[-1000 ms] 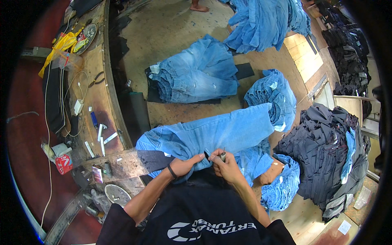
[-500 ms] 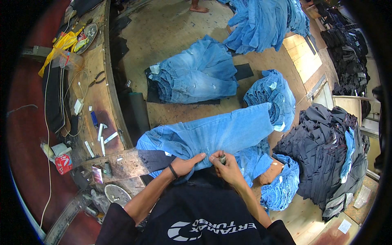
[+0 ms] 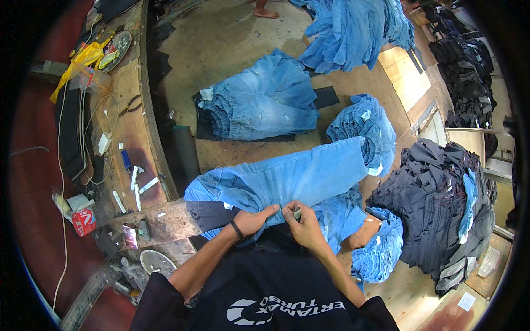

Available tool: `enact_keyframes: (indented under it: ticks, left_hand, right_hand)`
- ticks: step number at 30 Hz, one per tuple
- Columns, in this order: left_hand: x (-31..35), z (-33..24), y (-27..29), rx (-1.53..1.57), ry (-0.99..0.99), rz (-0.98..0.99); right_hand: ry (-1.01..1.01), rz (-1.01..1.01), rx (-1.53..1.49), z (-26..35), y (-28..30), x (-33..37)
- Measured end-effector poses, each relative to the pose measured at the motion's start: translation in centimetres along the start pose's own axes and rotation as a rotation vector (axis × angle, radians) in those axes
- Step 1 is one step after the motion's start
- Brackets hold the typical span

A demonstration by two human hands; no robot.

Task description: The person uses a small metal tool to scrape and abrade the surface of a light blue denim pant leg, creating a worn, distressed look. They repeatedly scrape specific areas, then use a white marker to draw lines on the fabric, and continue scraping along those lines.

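Observation:
A pair of light blue jeans lies stretched across in front of me, one leg reaching to the right. My left hand, with a black band at its wrist, is closed on the near edge of the denim, thumb on top. Close beside it, my right hand is also closed, its thumb and forefinger pinched at the same edge. A small grey-green, rounded object shows between the right fingers; most of it is hidden by them, so its kind is unclear.
Folded jeans lie stacked ahead, with a denim bundle to their right. Dark garments are heaped at the right. On the left bench are pliers, a blue lighter and white sticks. A person's bare foot stands at the far edge.
My right hand has shifted slightly left, closer to my left hand, and the small object in it has turned a little. My left hand keeps its hold on the jeans.

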State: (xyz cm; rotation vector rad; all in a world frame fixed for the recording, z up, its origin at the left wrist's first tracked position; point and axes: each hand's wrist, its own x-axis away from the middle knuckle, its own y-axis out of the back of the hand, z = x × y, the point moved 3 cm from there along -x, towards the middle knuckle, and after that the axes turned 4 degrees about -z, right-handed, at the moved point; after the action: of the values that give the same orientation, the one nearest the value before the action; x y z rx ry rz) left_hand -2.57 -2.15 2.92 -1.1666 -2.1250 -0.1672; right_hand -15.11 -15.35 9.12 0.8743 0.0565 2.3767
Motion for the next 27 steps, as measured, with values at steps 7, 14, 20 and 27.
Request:
enact_keyframes:
  ticks: [7,14,20,27]
  left_hand:
    - [0.8,-0.4,0.0,0.065,-0.063,0.010]
    - [0.6,-0.2,0.3,0.014,-0.065,0.031]
    - [0.5,0.2,0.2,0.006,-0.085,-0.007]
    - [0.4,0.4,0.3,0.016,-0.115,0.007]
  right_hand:
    - [-0.034,0.011,-0.001,-0.1,-0.2,0.0]
    - [-0.171,0.046,-0.189,-0.3,-0.4,0.0]
    - [-0.085,0.005,-0.136,0.0,-0.8,0.1]
    - [-0.047,0.021,-0.103,0.3,-0.8,0.1]
